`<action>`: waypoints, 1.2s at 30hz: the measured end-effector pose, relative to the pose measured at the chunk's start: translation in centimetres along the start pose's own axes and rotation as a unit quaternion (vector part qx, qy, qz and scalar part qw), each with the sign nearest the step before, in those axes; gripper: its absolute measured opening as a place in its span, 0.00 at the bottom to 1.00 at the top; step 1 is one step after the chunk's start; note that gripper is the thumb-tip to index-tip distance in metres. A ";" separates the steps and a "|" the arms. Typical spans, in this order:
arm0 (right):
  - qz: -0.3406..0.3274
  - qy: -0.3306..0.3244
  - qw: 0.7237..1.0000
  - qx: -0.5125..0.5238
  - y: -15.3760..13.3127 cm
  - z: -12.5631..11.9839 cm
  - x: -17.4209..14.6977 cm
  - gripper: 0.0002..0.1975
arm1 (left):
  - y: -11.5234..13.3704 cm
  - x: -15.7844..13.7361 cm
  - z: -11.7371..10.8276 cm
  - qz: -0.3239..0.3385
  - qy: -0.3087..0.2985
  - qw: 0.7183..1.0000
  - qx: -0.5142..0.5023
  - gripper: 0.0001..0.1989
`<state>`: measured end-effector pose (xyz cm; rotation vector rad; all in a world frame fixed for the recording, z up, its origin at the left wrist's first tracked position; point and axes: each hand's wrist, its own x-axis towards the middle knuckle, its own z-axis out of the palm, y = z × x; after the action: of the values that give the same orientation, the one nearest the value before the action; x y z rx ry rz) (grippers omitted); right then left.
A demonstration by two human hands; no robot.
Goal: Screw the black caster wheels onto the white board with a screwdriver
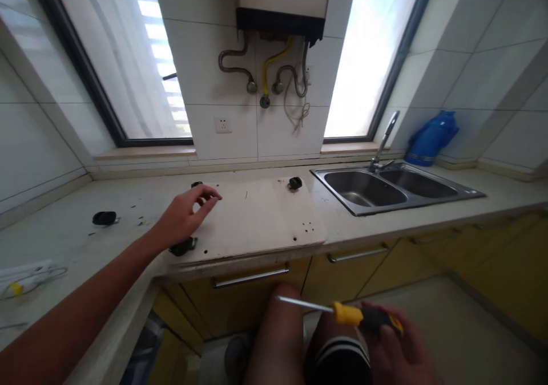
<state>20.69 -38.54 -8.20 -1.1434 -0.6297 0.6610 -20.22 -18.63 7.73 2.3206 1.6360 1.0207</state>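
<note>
Four casters (295, 183) — one screwdriver (346, 313), one board (252, 219)

left forearm (98, 294) and left hand (184, 217): seen bare | right hand (405, 345): seen bare, slightly blurred | left leg (276, 339): uncovered at the knee | right thigh: covered by a black fabric garment (345, 369), its hem ringed by curved, parallel white stripes (342, 342)

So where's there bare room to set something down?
The middle of the pale board looks bare, between the left hand and the black fitting at the far right corner. The counter right of the sink looks open too. It's crowded at the board's left end, where two more fittings sit close to that hand.
</note>
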 end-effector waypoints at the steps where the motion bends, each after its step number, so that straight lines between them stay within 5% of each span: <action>1: -0.050 0.013 0.998 0.025 -1.5 0.4 0.9 0.24 | 2.7 -0.3 0.9 0.064 -0.034 0.997 -0.014 0.20; 4: -0.223 0.032 0.971 0.078 -5.5 1.7 2.4 0.19 | 8.9 -1.2 3.1 0.192 -0.086 0.976 -0.050 0.15; 7: -0.319 0.044 0.945 0.060 -7.6 1.7 2.4 0.18 | 12.2 -1.5 4.5 0.249 -0.108 0.961 -0.056 0.13; 18: -0.363 0.062 0.927 0.064 -8.1 -0.8 2.1 0.17 | 17.2 -1.8 6.3 0.343 -0.159 0.926 -0.004 0.12; 30: -0.331 0.089 0.935 0.088 -7.9 -1.4 2.1 0.15 | 18.6 -2.4 5.6 0.346 -0.174 0.922 -0.032 0.12; 36: -0.380 0.080 0.920 0.062 -8.4 -2.0 2.0 0.16 | 18.9 -2.4 6.3 0.401 -0.131 0.905 0.059 0.12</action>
<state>24.71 -40.57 -0.58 -0.7337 -0.8080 -0.0606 -2.10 -26.73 10.55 3.1207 0.6304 0.6438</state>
